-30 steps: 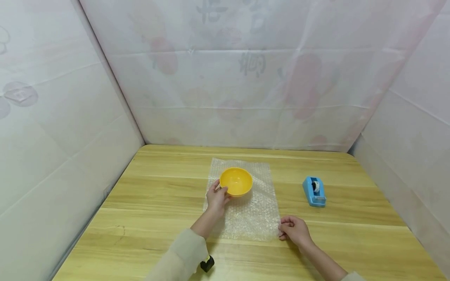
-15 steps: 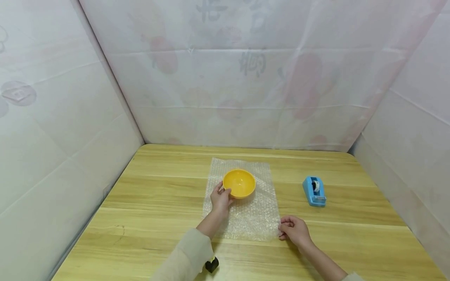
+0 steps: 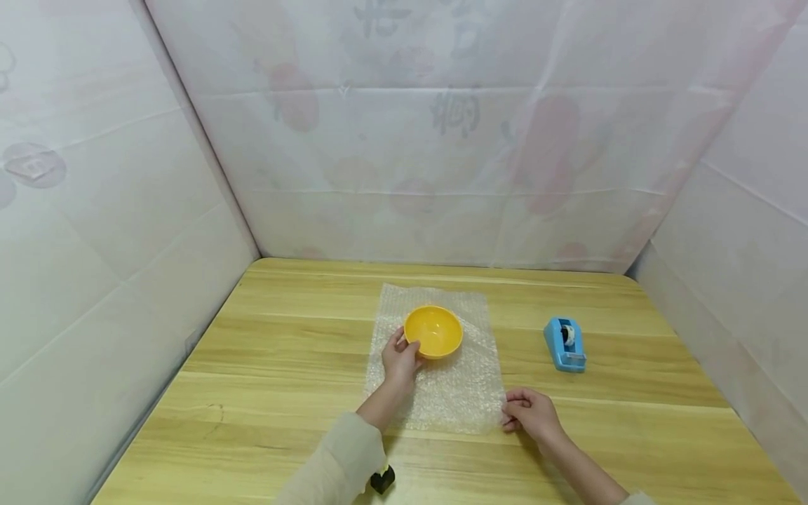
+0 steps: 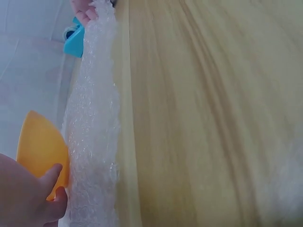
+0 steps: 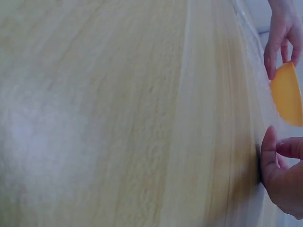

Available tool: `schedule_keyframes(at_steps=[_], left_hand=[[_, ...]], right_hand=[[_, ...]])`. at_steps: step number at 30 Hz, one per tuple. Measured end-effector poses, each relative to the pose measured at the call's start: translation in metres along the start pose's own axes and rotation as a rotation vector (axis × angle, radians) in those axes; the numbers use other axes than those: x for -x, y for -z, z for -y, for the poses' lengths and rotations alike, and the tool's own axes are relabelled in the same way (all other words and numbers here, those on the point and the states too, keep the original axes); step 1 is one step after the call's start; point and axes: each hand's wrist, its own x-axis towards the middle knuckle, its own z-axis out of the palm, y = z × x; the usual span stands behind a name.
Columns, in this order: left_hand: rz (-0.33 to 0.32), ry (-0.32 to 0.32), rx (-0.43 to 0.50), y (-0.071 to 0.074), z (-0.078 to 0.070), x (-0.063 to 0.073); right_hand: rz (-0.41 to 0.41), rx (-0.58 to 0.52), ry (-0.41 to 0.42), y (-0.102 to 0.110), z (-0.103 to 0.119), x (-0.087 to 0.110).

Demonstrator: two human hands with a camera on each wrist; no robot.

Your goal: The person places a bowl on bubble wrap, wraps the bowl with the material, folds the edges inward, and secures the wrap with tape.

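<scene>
A yellow bowl (image 3: 433, 331) is upright over the middle of a clear bubble wrap sheet (image 3: 454, 400). My left hand (image 3: 399, 363) holds the bowl at its near left side, thumb at the rim and fingers against the outer wall. In the left wrist view the bowl (image 4: 42, 146) sits right at the wrap's surface. My right hand (image 3: 532, 415) pinches the near right corner of the bubble wrap between thumb and fingers. The right wrist view has that hand (image 5: 284, 175) low by the wooden tabletop, with the bowl (image 5: 286, 92) beyond it.
A blue tape dispenser (image 3: 566, 345) with a roll in it stands on the wooden table (image 3: 271, 393), to the right of the wrap. Pale fabric walls (image 3: 404, 175) enclose the table at the back and both sides. A small black object (image 3: 382, 480) shows beside my left sleeve.
My left hand has shifted the bowl slightly to the right and nearer to me over the bubble wrap. The right hand has stayed at the wrap's corner.
</scene>
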Motion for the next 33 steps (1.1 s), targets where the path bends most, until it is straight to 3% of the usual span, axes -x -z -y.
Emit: schedule_keyframes(at_steps=[20,24,29,33], left_hand=[[0.016,0.009,0.023,-0.001,-0.021,0.021],[0.012,0.004,0.004,-0.002,-0.021,0.023],[0.017,-0.009,-0.015,-0.001,-0.020,0.023],[0.024,-0.010,-0.016,-0.001,-0.019,0.022]], right_hand=[[0.031,-0.055,-0.093,0.003,0.025,0.020],[0.122,-0.127,-0.129,0.011,0.030,0.021],[0.315,-0.191,-0.168,0.019,0.041,0.020],[0.335,-0.129,-0.166,0.017,0.052,0.018]])
